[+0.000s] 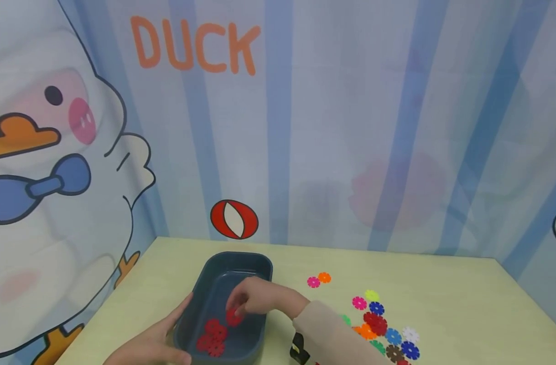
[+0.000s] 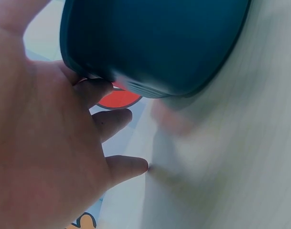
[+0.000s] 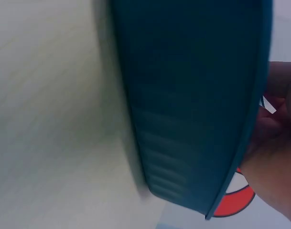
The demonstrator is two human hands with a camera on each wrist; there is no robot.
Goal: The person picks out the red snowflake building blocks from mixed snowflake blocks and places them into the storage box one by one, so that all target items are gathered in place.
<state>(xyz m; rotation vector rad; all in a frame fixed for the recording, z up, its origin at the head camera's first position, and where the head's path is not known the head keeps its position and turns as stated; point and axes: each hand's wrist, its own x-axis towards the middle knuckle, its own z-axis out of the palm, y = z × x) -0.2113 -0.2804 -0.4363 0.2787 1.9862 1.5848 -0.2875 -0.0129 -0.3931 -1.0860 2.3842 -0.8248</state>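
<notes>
A dark blue-grey rectangular bin [image 1: 255,350] stands on the table, several red snowflake discs [image 1: 211,337] lying at its near end. My left hand [image 1: 152,344] rests against the bin's near left corner, thumb and fingers apart; in the left wrist view its fingers [image 2: 119,169] are fairly straight, the outer ones off the wall. Over the right rim reaches my right hand [image 1: 255,296], pinching a red snowflake disc [image 1: 234,317] inside the bin. The right wrist view shows the bin's outer wall [image 3: 188,105], which hides the fingertips and the disc.
Right of the bin lies a loose spread of snowflake discs [image 1: 393,336] in many colours, partly behind the right sleeve [image 1: 334,332]. A pink disc [image 1: 313,282] and an orange disc [image 1: 324,277] lie farther back. A printed curtain [image 1: 323,126] hangs behind the table.
</notes>
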